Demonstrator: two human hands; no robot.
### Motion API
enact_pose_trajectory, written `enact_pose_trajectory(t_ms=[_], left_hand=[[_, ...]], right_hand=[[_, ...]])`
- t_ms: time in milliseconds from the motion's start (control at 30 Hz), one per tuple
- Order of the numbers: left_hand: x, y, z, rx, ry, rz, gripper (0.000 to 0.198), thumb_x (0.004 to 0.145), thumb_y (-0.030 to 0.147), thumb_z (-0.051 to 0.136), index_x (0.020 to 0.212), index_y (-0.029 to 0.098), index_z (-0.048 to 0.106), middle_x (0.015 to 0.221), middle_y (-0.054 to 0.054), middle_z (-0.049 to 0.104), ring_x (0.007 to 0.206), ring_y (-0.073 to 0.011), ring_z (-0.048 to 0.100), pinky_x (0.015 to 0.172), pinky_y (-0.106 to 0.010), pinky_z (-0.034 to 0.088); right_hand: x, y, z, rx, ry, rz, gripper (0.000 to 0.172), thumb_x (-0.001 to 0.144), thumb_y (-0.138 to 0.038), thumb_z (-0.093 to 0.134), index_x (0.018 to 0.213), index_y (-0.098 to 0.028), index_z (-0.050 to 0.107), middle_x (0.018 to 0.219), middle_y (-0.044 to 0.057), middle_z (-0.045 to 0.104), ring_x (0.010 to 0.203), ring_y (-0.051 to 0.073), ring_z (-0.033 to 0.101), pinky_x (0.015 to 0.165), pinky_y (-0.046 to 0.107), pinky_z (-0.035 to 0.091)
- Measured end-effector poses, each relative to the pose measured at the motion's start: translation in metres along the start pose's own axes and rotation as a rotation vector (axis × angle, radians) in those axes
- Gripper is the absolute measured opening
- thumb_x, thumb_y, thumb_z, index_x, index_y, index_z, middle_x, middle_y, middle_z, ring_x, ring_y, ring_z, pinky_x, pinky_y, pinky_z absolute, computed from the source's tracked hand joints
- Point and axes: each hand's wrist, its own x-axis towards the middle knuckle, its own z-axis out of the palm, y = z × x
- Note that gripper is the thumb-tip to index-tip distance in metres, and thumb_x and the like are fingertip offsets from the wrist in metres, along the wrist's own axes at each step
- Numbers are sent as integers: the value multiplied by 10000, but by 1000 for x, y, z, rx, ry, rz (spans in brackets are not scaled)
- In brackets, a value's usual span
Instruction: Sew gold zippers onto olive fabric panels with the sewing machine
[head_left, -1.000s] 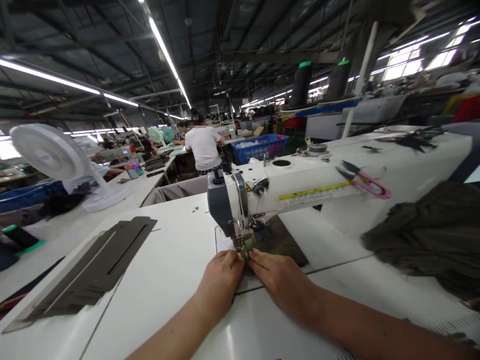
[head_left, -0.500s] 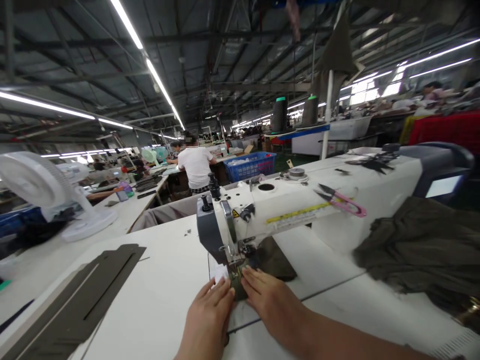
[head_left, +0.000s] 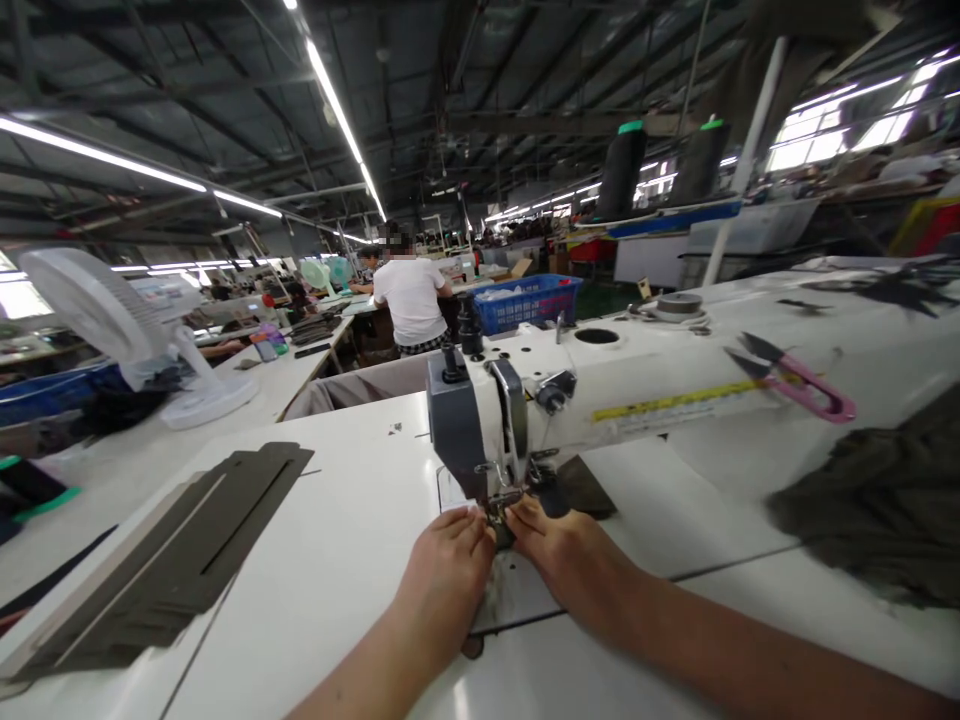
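Note:
Close in front of the presser foot (head_left: 504,498) of a white sewing machine (head_left: 645,375), both hands hold a dark olive fabric piece (head_left: 589,487). My left hand (head_left: 448,565) is on its left side, fingers curled and pressed together, partly covering a small white piece (head_left: 454,492). From the right, my right hand (head_left: 574,560) pinches the fabric, with its fingertips almost at the needle. Most of the fabric near the foot is hidden by fingers; its far part lies flat behind the foot. Pink-handled thread snips (head_left: 806,385) rest on the machine arm.
Stacked olive cut panels (head_left: 195,550) lie on the table to the left, with a white fan (head_left: 210,395) beyond. Bunched dark fabric (head_left: 877,500) is at the right. Behind the machine are a blue basket (head_left: 525,303), a seated person (head_left: 409,300) and thread cones (head_left: 622,175).
Both hands have moved forward, closer to the presser foot, and their fingers are more curled. Less of the olive fabric shows in front of the foot. The camera view has shifted.

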Motion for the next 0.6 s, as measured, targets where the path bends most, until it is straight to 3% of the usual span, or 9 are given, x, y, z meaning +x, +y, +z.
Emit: enact_pose_trajectory(t_ms=[233,600], left_hand=[[0,-1,2,24,27,1,146,826,68,463,842,99,605,898,-107,678,874,-211,636,857,-349,496],[1,1,1,-10,-24,-61,125,804,59,511,877,97,607,933,-110,675,912,-212,626,900,-351,467]], right_hand=[[3,-1,-16,20,39,-48,250,849,-62,390,855,-140,627,890,101,679,808,189,647,690,271,530],[5,-3,-16,16,-54,-5,246,842,-53,382,843,-131,615,915,107,673,816,201,639,697,286,516]])
